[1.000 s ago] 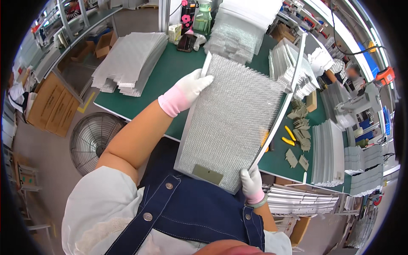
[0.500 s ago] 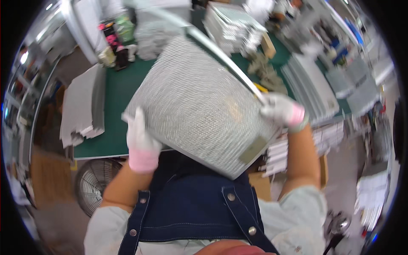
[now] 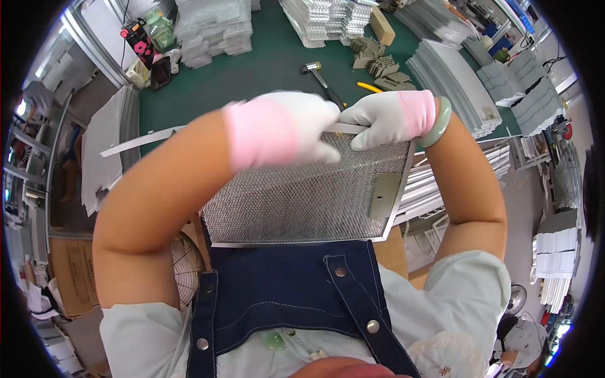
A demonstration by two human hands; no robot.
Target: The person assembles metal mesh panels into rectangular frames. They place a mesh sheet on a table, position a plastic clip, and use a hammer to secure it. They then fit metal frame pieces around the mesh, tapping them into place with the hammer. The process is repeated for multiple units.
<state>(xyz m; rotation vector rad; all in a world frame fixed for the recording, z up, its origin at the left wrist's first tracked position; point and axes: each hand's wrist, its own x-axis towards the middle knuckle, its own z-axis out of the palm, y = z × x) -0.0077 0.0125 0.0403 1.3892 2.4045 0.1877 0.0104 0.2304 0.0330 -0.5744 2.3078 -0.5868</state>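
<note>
A metal mesh filter panel (image 3: 296, 195) lies against my apron, framed along its near and right edges, with a plain grey plate (image 3: 386, 195) at its right end. Along its far edge runs a thin metal strip (image 3: 142, 142), whose free end sticks out to the left. My left hand (image 3: 299, 126), in a white glove with a pink cuff, is closed over the strip near the panel's far right corner. My right hand (image 3: 384, 120), gloved alike, pinches the strip right beside it. The left fingertips are partly hidden.
Behind the hands, a hammer (image 3: 324, 82), a yellow-handled tool (image 3: 368, 87) and small grey-green plates (image 3: 381, 66) lie on the green table (image 3: 271, 69). Stacks of mesh sheets (image 3: 214, 31) stand at the back. More panels are piled left (image 3: 110, 135) and right (image 3: 454, 88).
The panel has turned level and come down toward my apron. My left hand has moved from its left corner across to the strip beside my right hand; the strip now lies along the far edge.
</note>
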